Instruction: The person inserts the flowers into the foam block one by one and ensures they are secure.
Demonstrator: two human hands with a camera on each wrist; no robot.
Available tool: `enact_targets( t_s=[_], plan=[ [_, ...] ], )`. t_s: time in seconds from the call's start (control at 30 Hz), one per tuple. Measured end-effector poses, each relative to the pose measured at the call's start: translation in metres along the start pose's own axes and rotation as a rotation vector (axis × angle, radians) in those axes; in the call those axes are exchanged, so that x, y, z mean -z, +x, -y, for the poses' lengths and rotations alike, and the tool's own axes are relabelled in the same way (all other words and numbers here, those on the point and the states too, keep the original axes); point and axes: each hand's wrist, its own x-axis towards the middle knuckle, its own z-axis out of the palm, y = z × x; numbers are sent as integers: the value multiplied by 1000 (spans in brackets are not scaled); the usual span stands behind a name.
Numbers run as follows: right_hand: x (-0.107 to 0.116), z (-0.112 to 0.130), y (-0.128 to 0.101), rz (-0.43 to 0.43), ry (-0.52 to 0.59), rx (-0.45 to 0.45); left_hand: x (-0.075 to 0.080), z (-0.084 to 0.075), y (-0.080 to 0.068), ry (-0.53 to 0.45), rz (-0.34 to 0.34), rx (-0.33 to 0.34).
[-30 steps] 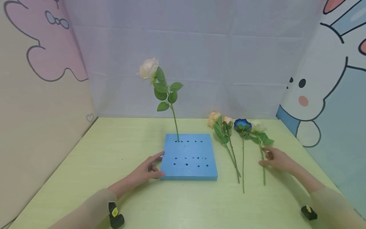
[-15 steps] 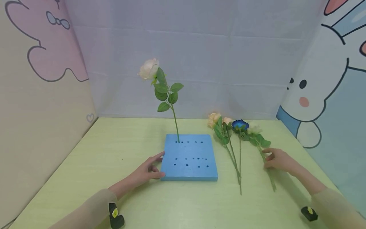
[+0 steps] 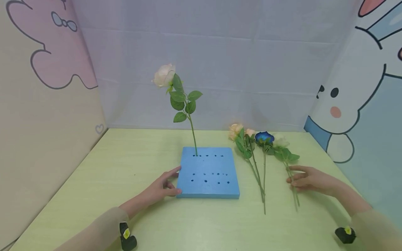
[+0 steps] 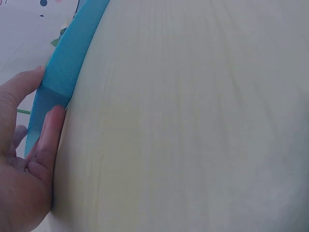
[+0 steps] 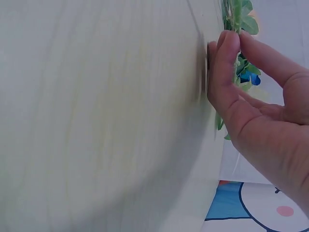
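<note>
Right fingers [image 3: 294, 176] pinched on the stem of a white rose [image 3: 290, 174], thumb above and fingertips below, right hand [image 3: 309, 180] low over the pale green table [image 3: 94, 195] at the right side; stem lying flat, bloom pointing far, leaves just past the fingertips. Just left of it, a blue rose [image 3: 264, 138] and two peach roses [image 3: 238, 134] lying side by side, stems crossing near their near ends. Left fingers [image 3: 171, 172] straight and relaxed, thumb against the near-left corner of the blue foam block [image 3: 208, 172], left hand [image 3: 158, 190] resting on the table beside it, gripping nothing. Rows of small holes across the block's top; standing upright in the far-left hole, one cream rose [image 3: 164, 75], leaves partway up its stem
</note>
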Motion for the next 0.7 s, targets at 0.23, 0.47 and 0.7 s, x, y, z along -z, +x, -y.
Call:
enact_targets(
  t_s=[0.23, 0.47, 0.7],
  plan=[
    [3, -3, -2, 44, 54, 21, -1, 0, 0, -9, -2, 5],
    [-1, -2, -1, 56, 55, 45, -1, -1, 0, -14, 2, -6],
    [-1, 0, 1, 91, 57, 46, -1, -3, -1, -16, 0, 2]
  ],
)
